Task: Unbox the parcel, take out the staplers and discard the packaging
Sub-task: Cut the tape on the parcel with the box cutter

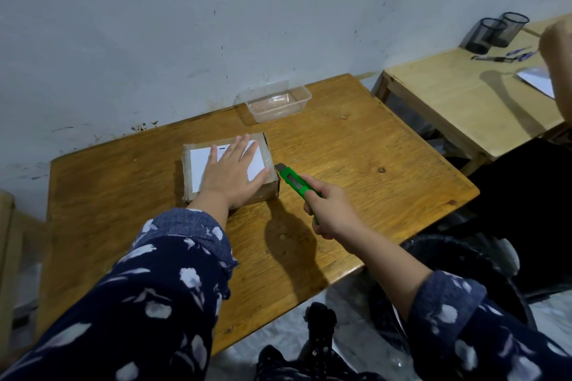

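Parcel under flat left hand, right hand gripping cutter, tub behind.

A matt cardboard parcel with a paper label is seen on a glossy wooden bench; the cutter is plastic.

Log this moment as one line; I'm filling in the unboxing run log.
stage: cutting parcel open | left hand: flat on cardboard parcel | right hand: grips green box cutter, blade at parcel's right edge | parcel: closed | clear container: empty
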`<state>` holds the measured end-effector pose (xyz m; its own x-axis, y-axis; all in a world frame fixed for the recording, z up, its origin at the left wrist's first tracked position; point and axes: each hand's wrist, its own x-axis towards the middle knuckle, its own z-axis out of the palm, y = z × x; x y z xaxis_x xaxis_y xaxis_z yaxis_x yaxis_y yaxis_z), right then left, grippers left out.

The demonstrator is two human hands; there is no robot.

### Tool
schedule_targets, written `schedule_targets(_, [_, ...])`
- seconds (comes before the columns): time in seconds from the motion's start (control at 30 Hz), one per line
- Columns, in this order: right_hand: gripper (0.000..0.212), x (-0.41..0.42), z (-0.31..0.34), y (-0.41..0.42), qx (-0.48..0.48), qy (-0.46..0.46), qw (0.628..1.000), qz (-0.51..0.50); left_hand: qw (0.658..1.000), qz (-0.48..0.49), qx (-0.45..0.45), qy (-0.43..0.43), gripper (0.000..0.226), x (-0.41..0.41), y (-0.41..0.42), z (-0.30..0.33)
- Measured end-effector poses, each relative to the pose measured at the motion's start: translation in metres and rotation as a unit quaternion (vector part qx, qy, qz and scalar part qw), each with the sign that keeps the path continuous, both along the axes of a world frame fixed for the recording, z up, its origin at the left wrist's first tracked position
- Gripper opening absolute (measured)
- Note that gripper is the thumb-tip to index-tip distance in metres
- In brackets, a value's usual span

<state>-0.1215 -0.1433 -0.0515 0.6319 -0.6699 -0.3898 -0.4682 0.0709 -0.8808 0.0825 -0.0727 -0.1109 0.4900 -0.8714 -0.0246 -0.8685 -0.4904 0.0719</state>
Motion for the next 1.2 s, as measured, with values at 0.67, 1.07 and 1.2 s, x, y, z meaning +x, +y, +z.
schedule_targets(0.67, [0.052,-0.007,0.001,-0.017,0.005,-0.047,0.999,0.018,0.999,0.005,0.011,0.052,0.07,0.0,0.0,0.006])
schedule_targets(1.07, [0.029,0.058,-0.035,-0.004,0.024,-0.024,0.999,-0.042,0.997,0.034,0.068,0.028,0.061,0.031,0.007,0.022])
schedule_targets(1.2, [0.033,0.086,-0.038,-0.019,-0.034,0.002,0.999,-0.018,0.995,0.066,0.062,0.032,0.064,0.039,0.015,0.019])
